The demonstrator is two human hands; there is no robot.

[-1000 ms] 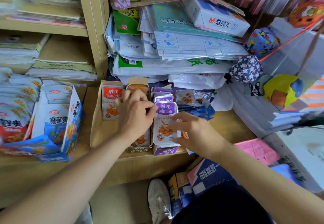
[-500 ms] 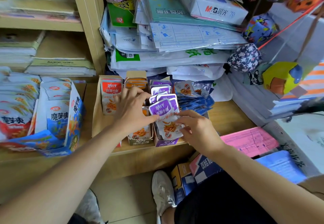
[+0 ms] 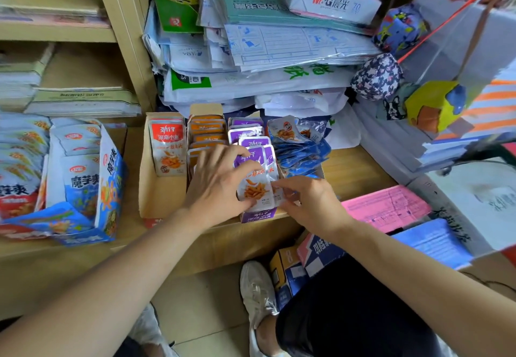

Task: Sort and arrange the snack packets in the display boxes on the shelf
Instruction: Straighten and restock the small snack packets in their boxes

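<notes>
Since a moment ago our left hand (image 3: 220,180) has slid onto the purple packets (image 3: 255,189), pinched between it and our right hand (image 3: 310,203). Let us square their edges, then seat them in the purple box (image 3: 258,216) beneath.

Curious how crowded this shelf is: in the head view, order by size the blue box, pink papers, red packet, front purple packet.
1. blue box
2. pink papers
3. red packet and front purple packet look alike, unranked.
</notes>
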